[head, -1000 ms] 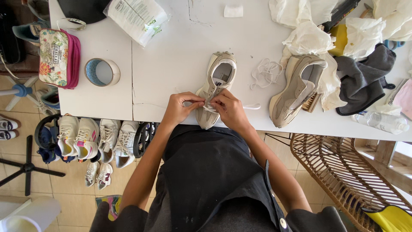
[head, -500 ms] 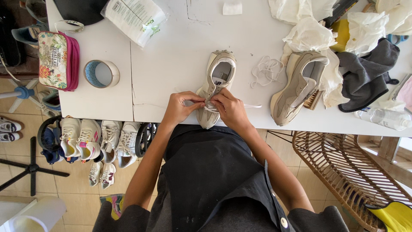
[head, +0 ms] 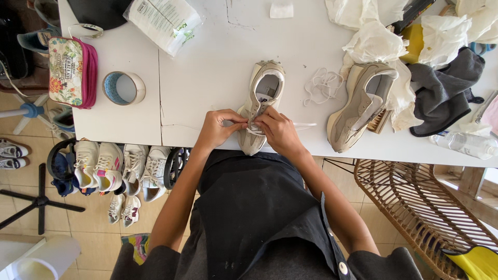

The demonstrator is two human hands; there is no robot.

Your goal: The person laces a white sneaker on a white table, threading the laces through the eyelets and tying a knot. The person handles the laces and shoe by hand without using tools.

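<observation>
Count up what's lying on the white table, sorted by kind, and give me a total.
Beige sneakers: 2, one under both hands, one to its right
Tape roll: 1
Floral pouch: 1
Loose white lace: 1
Grey cloth: 1
Clear bottle: 1
Total: 7

I see a beige sneaker (head: 262,103) lying upright at the white bench's (head: 218,67) near edge, toe toward me, white lace (head: 303,125) trailing right.
</observation>
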